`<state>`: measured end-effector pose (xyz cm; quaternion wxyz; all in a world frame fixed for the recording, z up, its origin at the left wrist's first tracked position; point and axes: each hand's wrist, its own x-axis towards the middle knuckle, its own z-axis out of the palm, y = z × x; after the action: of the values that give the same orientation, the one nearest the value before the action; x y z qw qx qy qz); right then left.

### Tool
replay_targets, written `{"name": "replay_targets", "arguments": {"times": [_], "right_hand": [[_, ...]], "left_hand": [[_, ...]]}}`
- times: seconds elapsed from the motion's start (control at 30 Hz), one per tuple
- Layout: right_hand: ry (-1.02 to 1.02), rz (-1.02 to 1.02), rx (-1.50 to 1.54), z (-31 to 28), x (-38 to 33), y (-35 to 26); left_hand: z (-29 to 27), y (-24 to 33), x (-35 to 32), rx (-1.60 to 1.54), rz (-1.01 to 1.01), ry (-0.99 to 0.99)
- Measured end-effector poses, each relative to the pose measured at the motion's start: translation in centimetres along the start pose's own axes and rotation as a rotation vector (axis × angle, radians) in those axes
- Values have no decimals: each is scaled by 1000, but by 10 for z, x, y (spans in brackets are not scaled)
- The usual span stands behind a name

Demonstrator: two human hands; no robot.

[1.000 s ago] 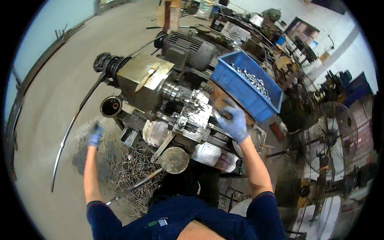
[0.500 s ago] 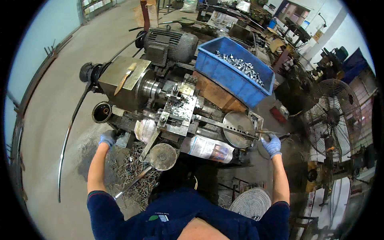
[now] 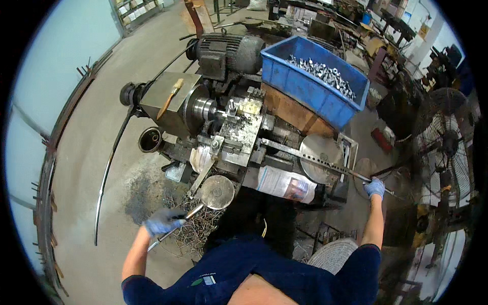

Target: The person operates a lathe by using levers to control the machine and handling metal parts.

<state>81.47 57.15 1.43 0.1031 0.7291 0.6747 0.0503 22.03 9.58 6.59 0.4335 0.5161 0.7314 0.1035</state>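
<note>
My left hand, in a blue glove, lies over the metal rod handle of a lever with a round disc. Its fingers look stretched out and slightly blurred; the contact with the rod is unclear. My right hand, also gloved, is closed around the thin end of a long metal handle, in line with a bar full of holes. Between the hands stands a small lathe-like machine, its chuck facing a chip-covered tool slide.
A blue bin of small metal parts sits behind the slide. A motor is at the back left. A brush rests on the headstock. Metal scraps cover the floor below. A large fan stands at the right.
My left hand has moved from beside the machine's left front down to the disc lever's rod. My right hand has shifted outward to the right, and its handle now slants more downward. The view has shifted.
</note>
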Motion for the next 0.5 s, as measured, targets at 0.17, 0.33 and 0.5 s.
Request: {"name": "replay_targets", "arguments": {"times": [0.17, 0.33, 0.5], "right_hand": [[137, -5, 144, 45, -86, 17], [63, 184, 246, 35, -159, -8], [12, 241, 272, 31, -166, -15]], "left_hand": [[56, -54, 30, 293, -9, 154], [55, -43, 29, 225, -51, 210], [50, -28, 27, 307, -83, 200]]}}
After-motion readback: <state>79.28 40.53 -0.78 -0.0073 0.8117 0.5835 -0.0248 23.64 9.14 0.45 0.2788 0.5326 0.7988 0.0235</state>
